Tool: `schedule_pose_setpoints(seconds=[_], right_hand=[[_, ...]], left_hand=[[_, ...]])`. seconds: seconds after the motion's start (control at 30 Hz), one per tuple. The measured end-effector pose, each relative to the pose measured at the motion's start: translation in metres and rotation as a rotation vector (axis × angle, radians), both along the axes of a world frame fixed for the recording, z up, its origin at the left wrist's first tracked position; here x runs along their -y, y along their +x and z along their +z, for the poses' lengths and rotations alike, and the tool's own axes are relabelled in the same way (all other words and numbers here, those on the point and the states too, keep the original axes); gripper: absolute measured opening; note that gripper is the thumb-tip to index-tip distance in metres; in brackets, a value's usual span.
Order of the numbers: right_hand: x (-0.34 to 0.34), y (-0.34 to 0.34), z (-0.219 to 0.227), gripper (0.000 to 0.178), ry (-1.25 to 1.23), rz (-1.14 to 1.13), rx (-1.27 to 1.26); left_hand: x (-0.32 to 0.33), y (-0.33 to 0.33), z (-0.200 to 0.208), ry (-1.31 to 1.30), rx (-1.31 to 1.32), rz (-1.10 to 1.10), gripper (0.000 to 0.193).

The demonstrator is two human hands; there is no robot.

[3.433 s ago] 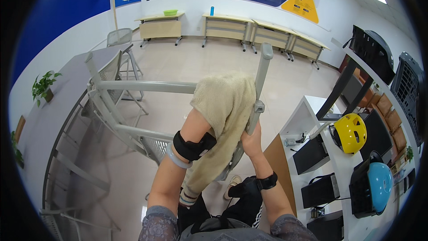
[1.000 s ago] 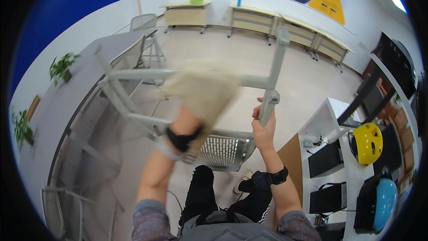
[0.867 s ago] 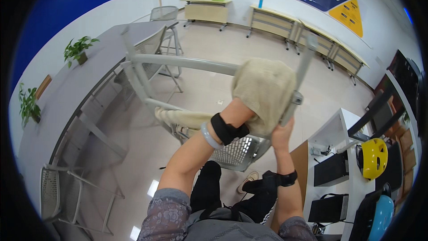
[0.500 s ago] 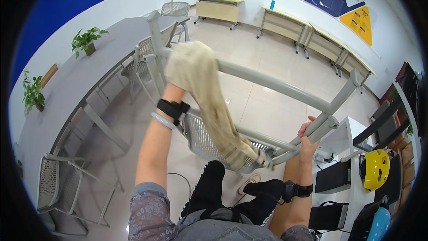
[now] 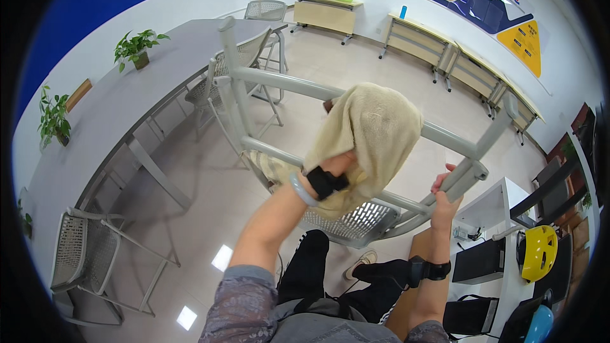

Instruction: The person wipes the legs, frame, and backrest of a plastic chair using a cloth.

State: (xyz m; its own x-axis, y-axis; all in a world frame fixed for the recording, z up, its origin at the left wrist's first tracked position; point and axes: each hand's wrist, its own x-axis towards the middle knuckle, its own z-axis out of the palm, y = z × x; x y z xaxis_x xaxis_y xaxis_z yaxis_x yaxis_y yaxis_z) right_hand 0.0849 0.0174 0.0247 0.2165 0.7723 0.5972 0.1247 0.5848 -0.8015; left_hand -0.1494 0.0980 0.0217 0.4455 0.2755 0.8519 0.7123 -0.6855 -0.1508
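A grey metal-framed chair (image 5: 279,80) is held up in front of me, tilted, with its tubular legs and crossbars facing upward. Its perforated seat panel (image 5: 356,221) shows below the bars. My left hand (image 5: 345,161) is closed on a beige cloth (image 5: 384,130), which is draped over the upper crossbar near its middle. The cloth hides most of the fingers, and a striped end of it hangs by the lower bar. On the chair's right side, my right hand (image 5: 446,200) grips the leg tubes.
To the left stand a long grey table (image 5: 95,130) with potted plants (image 5: 141,57) and several mesh chairs (image 5: 86,254). At right, a white shelf unit (image 5: 502,216) has a yellow helmet (image 5: 540,254) beside it. Folding tables (image 5: 416,41) line the far wall.
My left hand has moved right along the upper crossbar with the cloth, from near the left leg to the bar's middle. The right hand keeps its hold on the chair leg.
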Motion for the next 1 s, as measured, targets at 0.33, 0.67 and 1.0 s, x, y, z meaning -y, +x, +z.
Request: schedule_pose_setpoints(seconds=[0.33, 0.67, 1.0], right_hand=[[0.002, 0.044, -0.014, 0.057, -0.011, 0.018, -0.046], [0.001, 0.034, -0.005, 0.053, -0.013, 0.032, -0.036], [0.012, 0.050, -0.009, 0.052, -0.006, 0.074, -0.057]], left_hand=[[-0.074, -0.207, 0.033, -0.009, 0.068, 0.370, 0.048], [0.029, -0.244, -0.066, -0.299, -0.074, 0.418, 0.049], [0.089, -0.142, -0.096, -0.470, -0.021, 0.247, 0.041]])
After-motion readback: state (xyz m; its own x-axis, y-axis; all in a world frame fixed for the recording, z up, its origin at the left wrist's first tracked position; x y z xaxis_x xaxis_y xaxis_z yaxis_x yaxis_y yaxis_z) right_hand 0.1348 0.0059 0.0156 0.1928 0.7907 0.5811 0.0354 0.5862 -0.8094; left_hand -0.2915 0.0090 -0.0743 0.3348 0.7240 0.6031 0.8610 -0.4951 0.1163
